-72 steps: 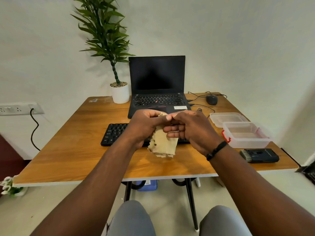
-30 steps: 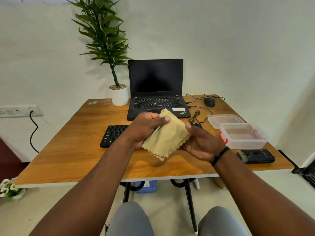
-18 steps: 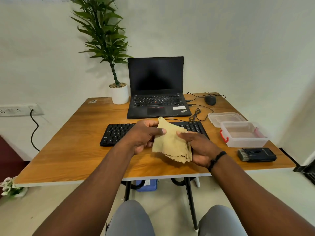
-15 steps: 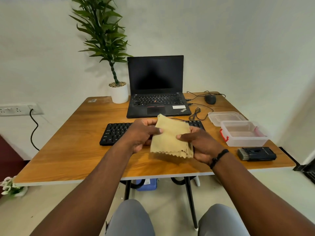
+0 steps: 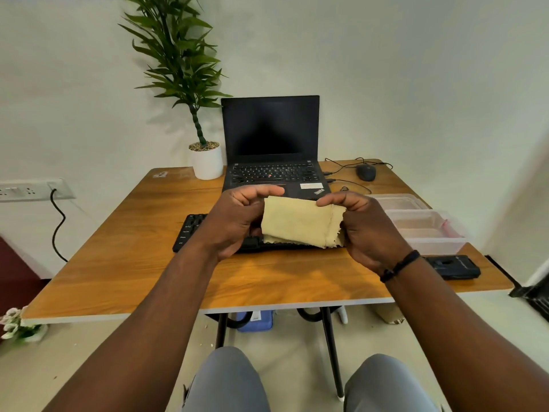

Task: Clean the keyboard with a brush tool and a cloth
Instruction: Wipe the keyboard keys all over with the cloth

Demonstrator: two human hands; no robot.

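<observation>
A: Hands?
B: Left hand (image 5: 237,221) and right hand (image 5: 365,230) each pinch a side of the yellow cloth (image 5: 300,223), held folded above the black keyboard (image 5: 190,230).
A: Brush tool?
B: Black brush tool (image 5: 451,266) lies on the worktop (image 5: 118,263), right edge, just beside the clear box (image 5: 430,233).
</observation>
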